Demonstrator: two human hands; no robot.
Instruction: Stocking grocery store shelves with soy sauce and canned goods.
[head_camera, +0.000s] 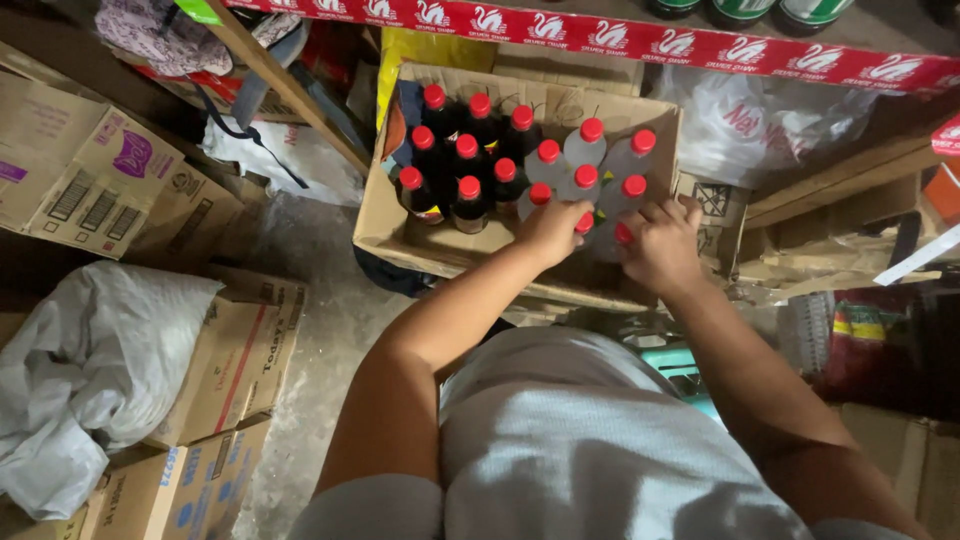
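Far left: a white sack (90, 370) lies on stacked cardboard cartons (225, 400), lower left of the frame.
Box: an open cardboard box (400, 225) at upper centre holds upright bottles, dark bottles (455, 165) left, clear bottles (600, 150) right, all with red caps.
Left hand: the left hand (552, 230) is closed around a clear bottle in the front row, its cap showing at the fingers.
Right hand: the right hand (662, 245) grips the neighbouring front bottle, just beside.
Relation: both bottles stand vertical, directly under the hands; the two hands are equally near.
Upper edge: a red printed strip (640, 42) runs across a shelf.
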